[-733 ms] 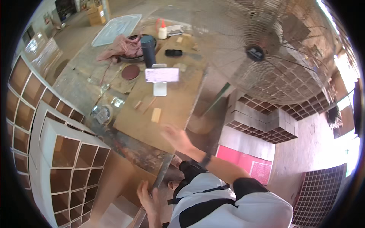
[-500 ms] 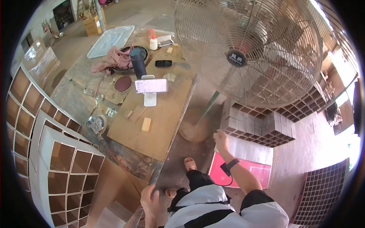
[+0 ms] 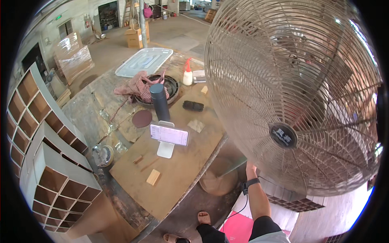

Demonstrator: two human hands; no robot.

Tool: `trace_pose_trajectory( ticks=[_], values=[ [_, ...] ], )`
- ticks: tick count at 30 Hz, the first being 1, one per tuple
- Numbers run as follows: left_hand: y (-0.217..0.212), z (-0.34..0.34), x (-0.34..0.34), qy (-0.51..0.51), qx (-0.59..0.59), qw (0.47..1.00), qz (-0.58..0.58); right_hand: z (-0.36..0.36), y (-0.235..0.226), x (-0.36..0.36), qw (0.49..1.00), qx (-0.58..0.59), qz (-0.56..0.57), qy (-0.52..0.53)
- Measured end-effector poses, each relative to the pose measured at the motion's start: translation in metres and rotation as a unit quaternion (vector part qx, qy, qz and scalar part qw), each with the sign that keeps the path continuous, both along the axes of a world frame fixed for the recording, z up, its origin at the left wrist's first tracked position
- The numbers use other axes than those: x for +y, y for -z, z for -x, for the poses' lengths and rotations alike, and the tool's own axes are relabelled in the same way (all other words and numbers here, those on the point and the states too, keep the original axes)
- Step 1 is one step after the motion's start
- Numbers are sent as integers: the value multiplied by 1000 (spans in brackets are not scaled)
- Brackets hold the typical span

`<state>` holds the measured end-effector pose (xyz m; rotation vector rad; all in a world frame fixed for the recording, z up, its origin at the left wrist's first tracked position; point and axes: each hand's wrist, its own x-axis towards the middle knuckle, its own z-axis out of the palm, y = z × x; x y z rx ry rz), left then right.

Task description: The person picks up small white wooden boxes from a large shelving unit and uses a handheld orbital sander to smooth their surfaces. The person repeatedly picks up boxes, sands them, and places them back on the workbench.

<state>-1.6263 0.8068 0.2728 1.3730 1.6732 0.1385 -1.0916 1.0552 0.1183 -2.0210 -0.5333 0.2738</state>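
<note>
My right hand (image 3: 251, 169) reaches forward, a black band (image 3: 253, 182) with a cord around its wrist. It is at the lower edge of a large round wire-caged fan (image 3: 283, 135), close to the fan's pole (image 3: 235, 166). The cage hides most of the fingers, so I cannot tell whether they touch the fan. My left hand is out of the picture. On the worktable (image 3: 121, 202) left of the fan, a phone (image 3: 169, 134) leans on a white stand (image 3: 165, 149). Behind it stands a dark bottle (image 3: 159, 101), and a small wooden block (image 3: 153, 177) lies in front.
The table also holds a checked cloth (image 3: 137, 87), a clear plastic lid (image 3: 144, 62), a white bottle with a red nozzle (image 3: 188, 76), a black case (image 3: 193, 106) and a sander (image 3: 102, 156). Grid-divided boxes (image 3: 65, 178) stand at the left. A pink board (image 3: 239, 227) lies by my feet.
My view has risen and come closer to the fan. My right hand has gone from beside the stacked boxes to the fan's lower edge. My left hand has left the picture.
</note>
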Motion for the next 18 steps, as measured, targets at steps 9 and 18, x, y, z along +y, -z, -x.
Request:
trace_pose_trajectory(
  ticks=[9,18],
  values=[
    [30,-36,-6,-12,-72,995,-69,-21,10,-3,1000,13,2,-13],
    [31,-44,-1,-14,-65,998,-5,-25,12,-18,1000,18,9,-16]
  ],
)
